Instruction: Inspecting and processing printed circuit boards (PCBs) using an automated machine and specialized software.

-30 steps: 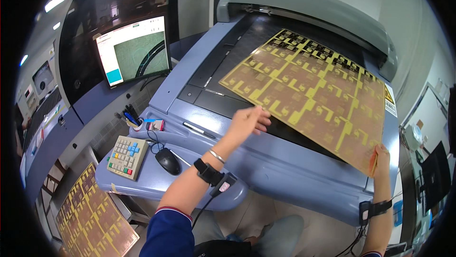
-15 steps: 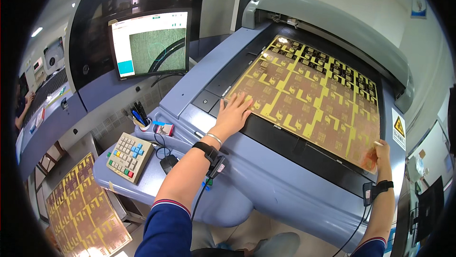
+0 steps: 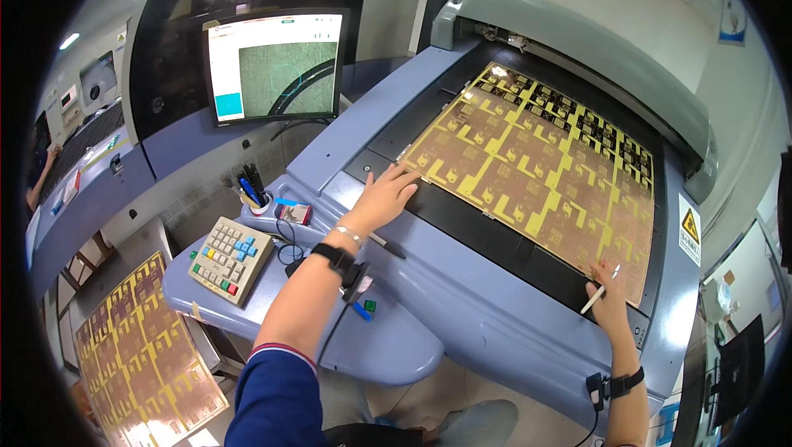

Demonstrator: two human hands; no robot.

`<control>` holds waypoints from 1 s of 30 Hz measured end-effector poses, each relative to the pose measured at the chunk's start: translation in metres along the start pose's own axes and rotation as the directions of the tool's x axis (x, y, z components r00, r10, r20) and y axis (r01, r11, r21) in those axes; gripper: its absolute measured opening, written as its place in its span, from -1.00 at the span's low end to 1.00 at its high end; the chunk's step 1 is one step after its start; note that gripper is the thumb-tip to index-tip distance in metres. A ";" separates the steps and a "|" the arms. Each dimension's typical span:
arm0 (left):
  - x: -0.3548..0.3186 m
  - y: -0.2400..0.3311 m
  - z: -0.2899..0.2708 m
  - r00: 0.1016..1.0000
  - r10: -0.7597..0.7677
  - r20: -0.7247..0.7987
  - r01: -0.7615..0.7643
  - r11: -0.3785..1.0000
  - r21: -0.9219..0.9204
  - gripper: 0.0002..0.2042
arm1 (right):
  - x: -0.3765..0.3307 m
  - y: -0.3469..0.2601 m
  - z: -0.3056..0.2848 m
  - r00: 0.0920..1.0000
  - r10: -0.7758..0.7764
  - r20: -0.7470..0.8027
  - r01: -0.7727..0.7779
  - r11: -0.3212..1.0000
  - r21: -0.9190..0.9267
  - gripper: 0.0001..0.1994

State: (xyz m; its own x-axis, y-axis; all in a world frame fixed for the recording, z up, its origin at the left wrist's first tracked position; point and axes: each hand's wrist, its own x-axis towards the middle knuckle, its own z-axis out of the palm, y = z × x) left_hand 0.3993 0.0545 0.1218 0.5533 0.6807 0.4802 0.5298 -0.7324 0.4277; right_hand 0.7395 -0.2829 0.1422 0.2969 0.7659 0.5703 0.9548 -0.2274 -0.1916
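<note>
A large yellow and brown circuit panel point(image 3: 536, 175) lies flat on the dark bed of a blue-grey inspection machine point(image 3: 462, 298). My left hand point(image 3: 384, 195) rests flat, fingers spread, at the panel's near left corner. At the near right corner my right hand point(image 3: 609, 292) touches the panel's edge while holding a thin white pen point(image 3: 599, 292). Both wrists wear black bands.
A monitor point(image 3: 276, 67) stands to the left, above a beige keypad point(image 3: 232, 259), a pen cup point(image 3: 256, 193) and a black mouse on a side shelf. More circuit panels point(image 3: 140, 356) lie stacked at lower left. The machine's hood point(image 3: 577, 42) arches behind the bed.
The panel went from raised and tilted in both hands to lying flat on the machine bed. Both hands came down with it to its near corners.
</note>
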 end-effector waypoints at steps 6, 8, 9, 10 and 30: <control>-0.102 -0.020 -0.087 0.965 0.012 -0.261 -0.101 0.939 -0.330 -0.74 | -0.026 -0.082 -0.003 0.997 -0.009 0.073 -0.007 0.977 0.214 -0.54; -0.138 -0.043 -0.108 0.902 -0.076 -0.425 -0.053 0.958 -0.283 -0.77 | -0.034 -0.100 0.010 0.995 -0.059 0.078 0.041 0.978 0.207 -0.55; -0.160 -0.056 -0.120 0.860 -0.143 -0.491 0.009 0.964 -0.265 -0.77 | -0.038 -0.110 0.018 0.993 -0.094 0.072 0.079 0.978 0.194 -0.55; -0.180 -0.068 -0.130 0.799 -0.259 -0.543 0.067 0.935 -0.348 -0.77 | -0.040 -0.121 0.027 0.987 -0.150 0.051 0.133 0.961 0.240 -0.59; -0.314 -0.209 -0.160 0.641 -0.603 -0.475 0.751 0.620 0.226 -0.57 | -0.042 -0.155 0.071 0.961 -0.274 -0.030 0.275 0.956 0.102 -0.73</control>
State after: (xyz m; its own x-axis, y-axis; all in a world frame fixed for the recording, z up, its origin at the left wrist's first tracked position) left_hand 0.0123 -0.0087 0.0044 -0.2703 0.8695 0.4133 0.8896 0.0614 0.4527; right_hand 0.5778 -0.2373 0.0908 0.0247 0.7805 0.6246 0.9926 0.0550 -0.1081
